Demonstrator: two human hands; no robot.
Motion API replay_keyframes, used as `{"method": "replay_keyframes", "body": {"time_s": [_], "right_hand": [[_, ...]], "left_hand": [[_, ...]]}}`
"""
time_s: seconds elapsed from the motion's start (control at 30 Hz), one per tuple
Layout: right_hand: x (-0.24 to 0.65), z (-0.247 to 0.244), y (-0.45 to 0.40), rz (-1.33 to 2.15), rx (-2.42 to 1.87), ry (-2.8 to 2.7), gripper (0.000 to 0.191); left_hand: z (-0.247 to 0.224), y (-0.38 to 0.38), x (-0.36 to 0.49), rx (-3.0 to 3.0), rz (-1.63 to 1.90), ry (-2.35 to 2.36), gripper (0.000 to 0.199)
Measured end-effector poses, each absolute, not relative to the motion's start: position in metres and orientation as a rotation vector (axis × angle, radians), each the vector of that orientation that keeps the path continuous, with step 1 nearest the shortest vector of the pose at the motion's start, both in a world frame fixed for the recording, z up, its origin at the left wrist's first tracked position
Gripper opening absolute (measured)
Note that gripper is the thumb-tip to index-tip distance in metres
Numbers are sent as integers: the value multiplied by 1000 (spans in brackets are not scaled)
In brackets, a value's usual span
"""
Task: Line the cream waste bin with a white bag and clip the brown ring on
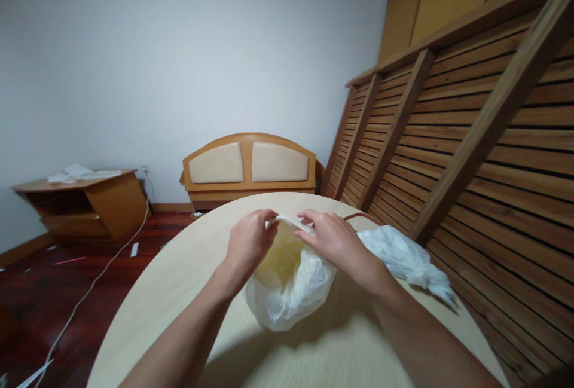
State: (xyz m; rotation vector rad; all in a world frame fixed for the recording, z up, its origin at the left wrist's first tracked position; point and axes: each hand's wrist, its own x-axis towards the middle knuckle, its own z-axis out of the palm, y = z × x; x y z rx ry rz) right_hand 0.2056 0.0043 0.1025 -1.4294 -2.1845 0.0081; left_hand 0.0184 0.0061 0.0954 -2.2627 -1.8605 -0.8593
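A white plastic bag (291, 301) stands around something yellowish on the round pale table (179, 274), its mouth open toward me. My left hand (253, 235) is closed on the far rim of the bag, at its left side. On the right part of that same rim, the fingers of my right hand (325, 235) pinch the plastic. The rim is stretched between both hands. Inside the bag shows a yellow surface (284, 253); whether it is a bin or other contents, I cannot tell.
Crumpled white plastic bags (403, 256) lie at the table's right, near a thin reddish-brown strip. Beyond the table stands a wooden headboard (248, 167). Large slatted wooden panels (448, 137) lean on the right. A low cabinet (98, 205) and a cable are at left.
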Motion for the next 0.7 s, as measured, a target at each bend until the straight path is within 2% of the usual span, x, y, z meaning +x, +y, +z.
{"method": "replay_keyframes", "body": {"time_s": [0.1, 0.3, 0.5, 0.7], "right_hand": [[202, 104, 3, -29, -1499, -2205, 24], [195, 103, 6, -108, -1505, -2201, 25], [205, 96, 16, 45, -1412, -2112, 33], [206, 91, 26, 163, -1340, -2091, 21]], "left_hand": [[96, 5, 18, -2242, -841, -1881, 18], [97, 1, 20, -2205, -889, -1813, 27], [96, 9, 13, -2167, -898, -1865, 23], [93, 17, 5, -2186, -974, -1884, 26]]}}
